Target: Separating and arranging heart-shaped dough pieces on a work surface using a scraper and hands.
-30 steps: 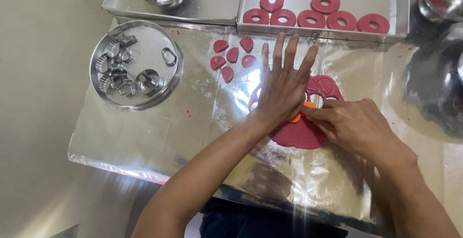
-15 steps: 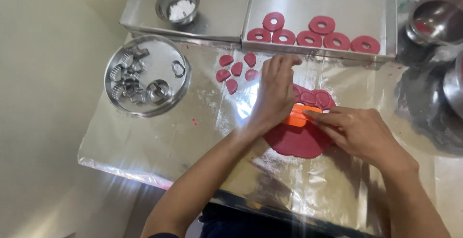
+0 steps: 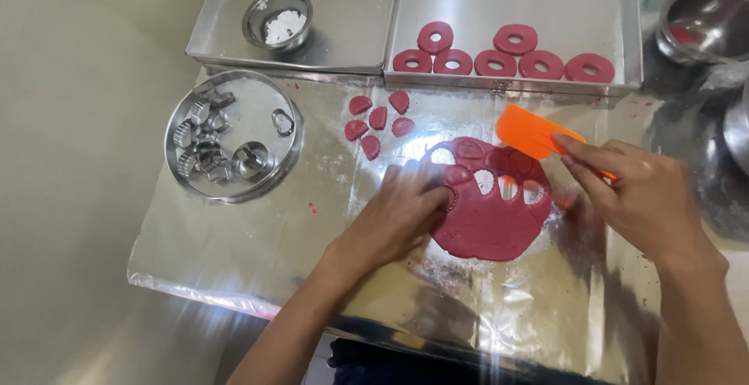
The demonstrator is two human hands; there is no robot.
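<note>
- Right hand [image 3: 636,194] has lifted off the dough sheet [image 3: 488,209] and now sits toward the surface's right edge, fingers pinched on the orange scraper [image 3: 534,131]; half a second ago the scraper was down on the sheet under both hands.
- Scraper blade now tilts up, clear of the sheet, its free end pointing at the far edge, near the tray of rings.
- Left hand [image 3: 402,213] has slid from on top of the sheet to its left rim; fingers curled together, fingertips [image 3: 445,194] touching the rim. Looks like it nips a small cut piece there, too blurred to be sure, so whether it grips anything I cannot tell.
- Dough sheet is red, round, flat on the foil-covered surface [image 3: 234,276], about mid-surface, slightly right. With the hands off, several cut-out holes show in its far half; the near half is uncut.
- Judgement: scraping or loosening is done for now, and the work has moved to picking a cut piece off the sheet.
- Small red cut pieces [image 3: 378,124] lie in a loose cluster near the far edge, left of the sheet, apart from it; count looks the same as before.
- Seven red dough rings [image 3: 499,56] sit in the right tray [image 3: 546,3] beyond the far edge, unchanged.
- Round tin of metal cutters [image 3: 230,139] at the far left corner, untouched; small bowl of white powder [image 3: 279,20] on the left tray behind it.
- The view has also shifted, so some of the apparent change is the head moving.
</note>
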